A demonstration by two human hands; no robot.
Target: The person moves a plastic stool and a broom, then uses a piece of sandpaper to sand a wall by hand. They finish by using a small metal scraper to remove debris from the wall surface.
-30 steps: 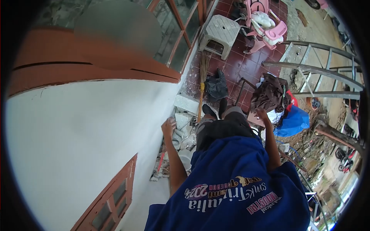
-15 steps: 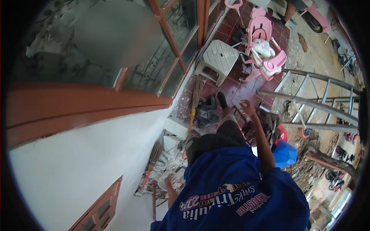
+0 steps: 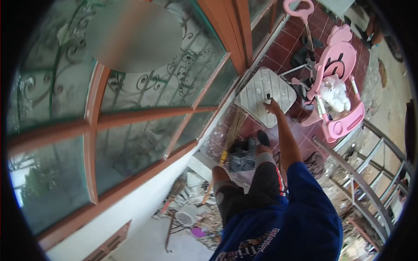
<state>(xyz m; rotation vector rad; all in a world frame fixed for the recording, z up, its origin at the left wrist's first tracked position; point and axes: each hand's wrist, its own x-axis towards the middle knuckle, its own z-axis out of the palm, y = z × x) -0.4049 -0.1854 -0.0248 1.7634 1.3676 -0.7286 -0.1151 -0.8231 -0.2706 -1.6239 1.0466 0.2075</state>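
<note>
My right hand [image 3: 272,107] reaches forward to a dirty white plastic stool [image 3: 254,93]. Its fingers are bent into the dark slot in the middle of the slatted seat and grip there. The fingertips are hidden in the slot. My left hand is out of view. Against the wall side of the stool leans a straw broom [image 3: 233,132] with a yellow band on its handle. A dark plastic bag [image 3: 242,155] lies on the floor between my legs and the stool.
A pink child's chair [image 3: 335,65] with a white bundle stands beyond the stool. On the right lies a metal ladder [image 3: 359,185]. A wooden-framed window [image 3: 91,143] runs along the left. Rubble, a white bucket [image 3: 187,215] and a purple object [image 3: 198,232] are at lower left.
My right hand has moved forward from the air onto the stool's seat and gripped its slot. My left hand has left the view. The camera has turned and come closer to the stool.
</note>
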